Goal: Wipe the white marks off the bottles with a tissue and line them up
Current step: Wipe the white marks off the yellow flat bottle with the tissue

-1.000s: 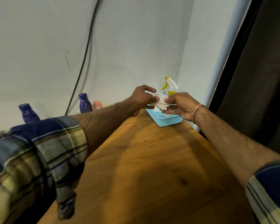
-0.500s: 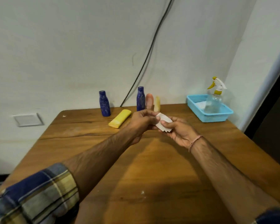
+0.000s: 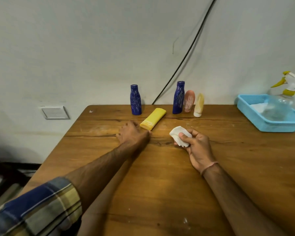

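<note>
Bottles scribbled with white marks stand along the back of a wooden table (image 3: 160,184).

A blue bottle (image 3: 135,100) stands upright at the left. Nearer the camera the left hand (image 3: 132,133) lies palm down, fingers loose and holding nothing, just beside the near end of a yellow bottle (image 3: 153,118) lying on its side. The right hand (image 3: 197,145) grips a crumpled tissue (image 3: 179,135). Behind it a second blue bottle (image 3: 178,97), a pink bottle (image 3: 189,101) and a cream bottle (image 3: 199,105) stand close together. A light blue tray (image 3: 266,126) holds a spray bottle (image 3: 283,103).
</note>
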`<state>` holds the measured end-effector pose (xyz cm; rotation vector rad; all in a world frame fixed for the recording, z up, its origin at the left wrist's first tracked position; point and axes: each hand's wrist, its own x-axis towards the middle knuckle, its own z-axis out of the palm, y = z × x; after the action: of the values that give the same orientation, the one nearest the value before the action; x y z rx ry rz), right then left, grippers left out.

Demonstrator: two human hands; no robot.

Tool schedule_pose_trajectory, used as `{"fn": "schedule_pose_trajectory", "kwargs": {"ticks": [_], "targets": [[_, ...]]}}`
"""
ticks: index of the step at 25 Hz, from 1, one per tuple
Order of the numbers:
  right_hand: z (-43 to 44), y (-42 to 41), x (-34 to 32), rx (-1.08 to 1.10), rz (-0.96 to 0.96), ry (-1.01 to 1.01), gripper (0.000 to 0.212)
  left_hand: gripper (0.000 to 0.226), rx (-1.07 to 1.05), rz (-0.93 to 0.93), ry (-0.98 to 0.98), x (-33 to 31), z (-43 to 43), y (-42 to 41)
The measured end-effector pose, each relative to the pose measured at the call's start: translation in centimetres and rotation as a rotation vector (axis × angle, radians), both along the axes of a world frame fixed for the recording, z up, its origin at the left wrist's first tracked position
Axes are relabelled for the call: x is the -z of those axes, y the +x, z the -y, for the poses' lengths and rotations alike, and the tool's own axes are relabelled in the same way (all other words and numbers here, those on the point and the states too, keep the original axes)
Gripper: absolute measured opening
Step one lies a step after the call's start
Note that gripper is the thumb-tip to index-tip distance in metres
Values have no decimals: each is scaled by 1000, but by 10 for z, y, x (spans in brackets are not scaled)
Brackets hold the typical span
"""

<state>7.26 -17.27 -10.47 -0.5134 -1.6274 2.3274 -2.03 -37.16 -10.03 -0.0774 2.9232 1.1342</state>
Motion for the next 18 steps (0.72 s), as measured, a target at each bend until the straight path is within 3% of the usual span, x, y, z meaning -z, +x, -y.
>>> {"fn": "schedule_pose_trajectory", "kwargs": {"ticks": [3,9,11,15,18], "targets": [[-3,2,3,-9,-23,22,15,87,-30,11,-183,4,-11,-22],[-3,0,6,-48,-34,42,16,91,-56,-21,-259,10,-22,-34],[-3,0,7,-43,-39,32,16,80,-54,-52,-200,9,-21,-34],[-5,5,4,-38,-63,-55,14,64,11,-197,121,-6,-2,-20],[-5,6,2,-39,-70,-70,13,56,152,-333,181,-38,18,1]]}}
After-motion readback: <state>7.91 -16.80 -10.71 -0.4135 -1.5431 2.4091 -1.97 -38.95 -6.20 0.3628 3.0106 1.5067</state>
